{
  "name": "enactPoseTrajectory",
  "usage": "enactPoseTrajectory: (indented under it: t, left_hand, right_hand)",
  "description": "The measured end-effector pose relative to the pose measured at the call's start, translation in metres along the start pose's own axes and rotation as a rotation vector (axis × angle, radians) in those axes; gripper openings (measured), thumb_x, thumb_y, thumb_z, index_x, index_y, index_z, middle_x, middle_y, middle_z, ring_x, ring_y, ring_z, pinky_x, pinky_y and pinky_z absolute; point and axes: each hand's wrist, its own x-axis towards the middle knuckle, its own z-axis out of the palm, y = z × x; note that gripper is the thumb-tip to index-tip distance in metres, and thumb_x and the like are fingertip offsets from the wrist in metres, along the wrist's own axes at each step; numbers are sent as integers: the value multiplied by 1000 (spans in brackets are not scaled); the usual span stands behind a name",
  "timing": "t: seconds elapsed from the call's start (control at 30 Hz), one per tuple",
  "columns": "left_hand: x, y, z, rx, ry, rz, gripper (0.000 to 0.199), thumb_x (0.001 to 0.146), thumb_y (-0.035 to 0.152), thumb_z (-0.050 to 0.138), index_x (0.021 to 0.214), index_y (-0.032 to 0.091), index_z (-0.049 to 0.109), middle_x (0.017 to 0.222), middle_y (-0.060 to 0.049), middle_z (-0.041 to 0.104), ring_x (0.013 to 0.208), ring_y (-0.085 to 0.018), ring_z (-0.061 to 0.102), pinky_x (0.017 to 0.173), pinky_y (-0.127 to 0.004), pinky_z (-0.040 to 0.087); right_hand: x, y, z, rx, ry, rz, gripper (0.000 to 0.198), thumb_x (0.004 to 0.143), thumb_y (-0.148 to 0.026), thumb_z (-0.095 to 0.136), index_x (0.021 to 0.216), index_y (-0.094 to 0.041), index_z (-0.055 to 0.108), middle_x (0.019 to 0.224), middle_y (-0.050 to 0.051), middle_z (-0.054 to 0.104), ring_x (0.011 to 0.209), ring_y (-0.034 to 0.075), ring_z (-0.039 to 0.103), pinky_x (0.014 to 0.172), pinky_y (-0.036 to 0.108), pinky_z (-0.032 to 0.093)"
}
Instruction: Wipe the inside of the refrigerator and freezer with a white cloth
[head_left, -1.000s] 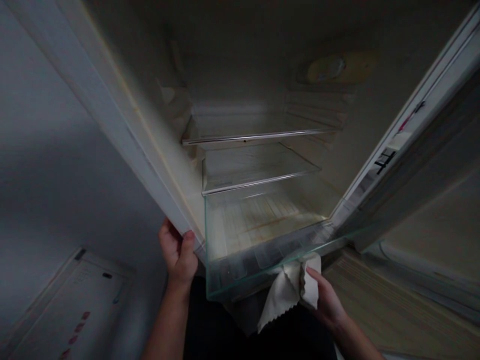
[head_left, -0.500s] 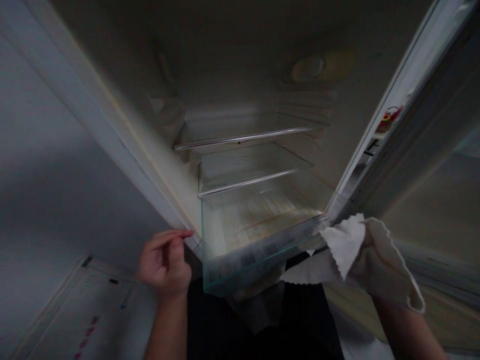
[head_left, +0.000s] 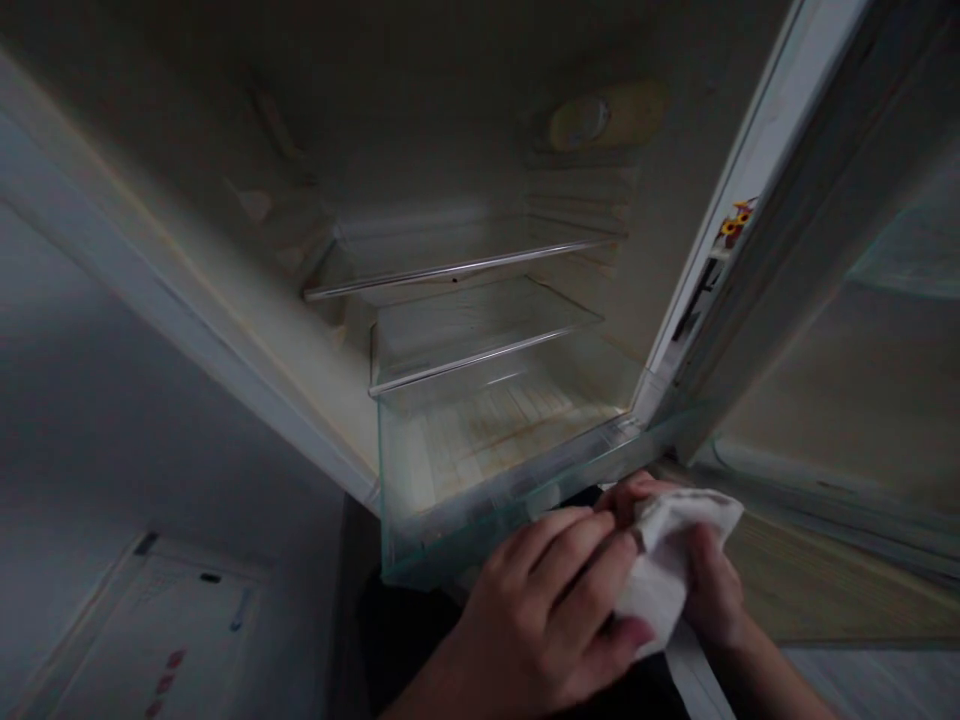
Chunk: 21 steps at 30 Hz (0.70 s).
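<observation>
Both hands are together at the lower right, in front of a clear drawer (head_left: 442, 545) that sticks out of the refrigerator. Bunched between them is a white cloth (head_left: 664, 585). My left hand (head_left: 551, 605) comes from the left, its fingers curled against the cloth. From the other side my right hand (head_left: 712, 585) grips it, partly covered by the folds. The drawer has stained walls and floor.
Above the drawer are two glass shelves (head_left: 480, 350) and a yellowish lamp cover (head_left: 611, 115). The open refrigerator door (head_left: 847, 380) stands at the right. A white box-like surface with red marks (head_left: 161, 620) is at the lower left.
My left hand has moved right from beside the drawer to the cloth. The cloth, spread and hanging before, is now bunched between both hands. The view has shifted slightly.
</observation>
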Motion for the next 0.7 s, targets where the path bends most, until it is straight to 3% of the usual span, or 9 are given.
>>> enactPoseTrajectory:
  t: [0.07,0.17,0.3,0.4,0.47,0.5,0.57,0.67,0.7]
  left_hand:
    - [13,-4,22,-104,15,-49,30,96,39,65,111,13,63,105,-12,74,103,-23,70,87,-37,62]
    - [18,-12,33,-262,-39,-110,15,98,28,63,88,18,58,77,-2,65,75,-15,64,68,-29,56]
    - [20,-14,29,-380,-108,-189,20,95,37,68,98,18,62,94,-5,66,86,-16,64,71,-28,53]
    - [25,-12,25,-372,-8,-211,2,95,21,61,95,19,60,90,-4,63,85,-15,62,73,-28,51]
    - [30,-14,23,-380,59,-190,4,93,17,57,90,20,55,83,-2,60,78,-14,59,70,-28,49]
    - [32,-15,23,-388,64,-169,5,92,18,55,89,20,52,79,-1,58,74,-14,58,68,-28,48]
    - [36,-17,23,-379,29,-123,5,92,18,51,88,21,49,74,1,55,67,-13,55,62,-27,45]
    - [38,-17,29,-219,-50,-67,7,94,18,49,88,21,49,74,0,59,63,-13,57,58,-27,45]
    - [38,-16,33,-144,-65,-41,6,94,18,49,89,20,50,75,0,61,63,-14,59,57,-27,46]
  right_hand:
    - [0,3,4,-200,-31,-169,43,100,-55,48,124,-26,68,107,8,61,102,22,59,91,36,52]
    - [3,2,3,-337,-11,-263,37,103,-50,43,121,-26,64,101,7,55,95,22,55,83,37,49]
    - [4,3,-5,-516,-41,-324,29,104,-42,42,122,-26,59,106,8,52,102,23,53,88,39,48]
    - [1,5,-12,-693,-107,-377,27,102,-31,47,128,-26,54,110,8,53,107,23,53,91,39,48]
    - [-1,6,-17,-833,-126,-397,36,98,-25,53,134,-26,50,116,10,54,111,23,54,93,39,49]
    - [-3,5,-19,-899,-112,-375,40,97,-24,56,136,-25,48,119,10,54,111,23,55,93,38,50]
    - [-6,3,-21,-992,-54,-203,39,95,-27,61,131,-22,48,115,10,58,104,22,60,88,35,52]
    - [-13,0,-20,-971,-6,168,19,97,-37,61,102,-19,57,90,5,63,79,17,59,72,28,51]
    - [-17,0,-19,-907,-20,236,22,98,-40,59,92,-19,58,84,4,63,75,17,58,69,28,50]
